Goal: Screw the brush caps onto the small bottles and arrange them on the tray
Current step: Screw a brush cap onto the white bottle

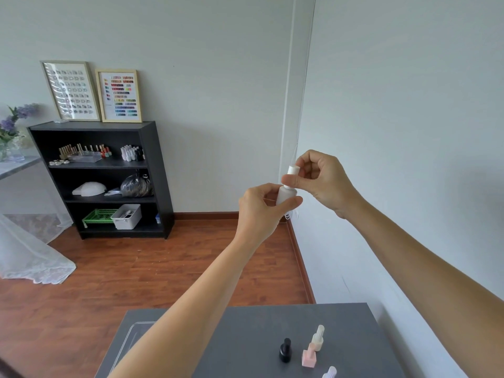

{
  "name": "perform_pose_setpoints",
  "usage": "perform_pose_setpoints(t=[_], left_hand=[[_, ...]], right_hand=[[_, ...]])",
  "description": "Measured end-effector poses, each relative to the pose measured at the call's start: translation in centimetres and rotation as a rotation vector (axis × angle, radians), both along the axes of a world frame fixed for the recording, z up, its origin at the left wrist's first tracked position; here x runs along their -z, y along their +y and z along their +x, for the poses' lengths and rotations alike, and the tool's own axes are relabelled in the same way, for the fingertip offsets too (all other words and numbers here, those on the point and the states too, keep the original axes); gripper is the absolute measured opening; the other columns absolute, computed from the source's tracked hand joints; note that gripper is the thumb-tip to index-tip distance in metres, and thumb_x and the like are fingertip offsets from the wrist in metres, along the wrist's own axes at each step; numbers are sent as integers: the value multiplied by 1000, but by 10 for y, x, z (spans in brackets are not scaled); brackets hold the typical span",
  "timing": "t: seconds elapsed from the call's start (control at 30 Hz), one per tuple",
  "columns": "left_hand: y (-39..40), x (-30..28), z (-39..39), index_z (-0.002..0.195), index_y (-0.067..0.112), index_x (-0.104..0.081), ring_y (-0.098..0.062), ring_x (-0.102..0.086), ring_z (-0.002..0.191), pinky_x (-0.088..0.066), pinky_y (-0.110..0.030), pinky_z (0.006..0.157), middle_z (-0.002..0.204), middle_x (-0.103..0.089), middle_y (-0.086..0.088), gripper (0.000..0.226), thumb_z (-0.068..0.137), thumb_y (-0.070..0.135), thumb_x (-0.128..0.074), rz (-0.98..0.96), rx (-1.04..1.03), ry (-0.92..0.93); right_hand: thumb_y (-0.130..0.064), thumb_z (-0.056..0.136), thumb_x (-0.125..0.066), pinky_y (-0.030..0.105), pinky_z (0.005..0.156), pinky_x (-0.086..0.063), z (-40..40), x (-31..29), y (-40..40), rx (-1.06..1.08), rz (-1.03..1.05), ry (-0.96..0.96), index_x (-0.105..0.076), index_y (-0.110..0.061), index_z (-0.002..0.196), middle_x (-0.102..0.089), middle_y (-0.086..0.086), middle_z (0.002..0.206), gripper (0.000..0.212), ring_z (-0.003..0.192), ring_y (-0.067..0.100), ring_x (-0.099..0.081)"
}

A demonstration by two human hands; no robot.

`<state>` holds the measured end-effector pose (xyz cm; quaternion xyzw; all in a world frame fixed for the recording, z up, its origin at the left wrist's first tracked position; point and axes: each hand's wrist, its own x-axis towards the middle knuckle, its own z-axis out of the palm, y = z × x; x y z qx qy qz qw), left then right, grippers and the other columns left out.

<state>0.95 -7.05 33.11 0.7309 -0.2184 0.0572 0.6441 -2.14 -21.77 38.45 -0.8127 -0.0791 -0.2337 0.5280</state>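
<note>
Held up above the table [245, 336], the left hand [261, 211] grips a white bottle [285, 195] while the right hand [324, 181] pinches its white cap [293, 170]. A black bottle [285, 350] and a pink bottle [309, 356] stand near the table's right edge.

left hand [263, 211] holds white bottle [286, 196] | right hand [323, 181] pinches cap [293, 170]

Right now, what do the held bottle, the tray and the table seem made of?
Bottle: matte white, opaque, plastic or frosted glass; unclear which. Tray: clear plastic, judging by its see-through glossy rim. Table: dull grey, smooth top, probably laminate.
</note>
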Motion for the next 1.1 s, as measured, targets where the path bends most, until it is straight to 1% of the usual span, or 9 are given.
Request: perform_pose_setpoints(t=[0.1, 0.2, 0.3, 0.43, 0.53, 0.67, 0.73, 0.87, 1.1], left_hand=[[3, 1, 2, 87, 26, -77, 6, -60, 50, -41, -4, 46, 64, -71, 14, 21, 72, 35, -87, 2, 9, 20], [5, 2, 3, 86, 29, -76, 6, -60, 51, -41, -4, 48, 68, -73, 11, 21, 71, 38, -87, 18, 19, 25], [3, 2, 3, 87, 27, -76, 6, -59, 49, -40, -4, 47, 65, -71, 12, 22, 71, 38, -87, 29, 22, 17], [0, 4, 2, 91, 21, -77, 6, -59, 48, -40, -5, 45, 64, -70, 12, 24, 73, 33, -87, 32, 19, -1], [0, 4, 3, 92, 20, -77, 6, -59, 48, -40, -4, 46, 61, -69, 15, 24, 73, 32, -87, 17, 42, 14], [3, 5, 5, 94, 19, -77, 5, -61, 51, -41, -3, 48, 67, -71, 11, 25, 74, 32, -86, 13, 65, 35], [2, 5, 5, 95, 19, -77, 5, -60, 51, -41, -4, 48, 67, -70, 11, 26, 75, 32, -86, 18, 62, 31], [-3, 8, 2, 95, 17, -77, 5, -54, 45, -37, -4, 44, 55, -64, 18, 23, 78, 32, -83, 13, 30, 11], [-13, 16, -4, 91, 15, -76, 1, -51, 47, -41, -9, 48, 61, -64, 11, 21, 79, 32, -81, 47, -70, -60]], right_hand=[[-40, 72, -76, 28, 83, -52, 0, 1, -4, -58, -51, 47, -57, -15, 107, -65, -1, 99, 47, 88, 12, -63], [-11, 93, -63, 21, 93, -52, -4, 1, -7, -210, 8, 82, -58, -13, 125, -69, 3, 120, 33, 112, 8, -66], [-2, 88, -67, 23, 85, -55, -3, 2, -6, -184, 79, 28, -68, -5, 112, -75, 10, 101, 24, 94, 16, -73], [-26, 65, -84, 24, 71, -53, -2, 4, -1, -12, 77, -19, -67, -9, 87, -68, 4, 78, 33, 70, 15, -65], [-35, 69, -78, 22, 72, -50, -3, 6, -2, -46, 60, -24, -63, -10, 95, -64, 4, 87, 38, 78, 15, -61], [-10, 92, -63, 18, 90, -51, -7, 4, -9, -189, 39, 54, -63, -7, 123, -71, 5, 115, 31, 109, 10, -68], [-2, 92, -61, 19, 88, -53, -8, 4, -9, -187, 51, 51, -65, -5, 119, -74, 10, 108, 28, 103, 15, -71], [-6, 88, -69, 20, 84, -55, -6, 5, -3, -88, 69, 6, -71, -13, 101, -77, 5, 91, 15, 87, 12, -74], [-12, 85, -73, 14, 81, -53, -6, 17, 2, 83, 51, -42, -72, -18, 97, -78, 5, 89, 13, 87, 9, -74]])
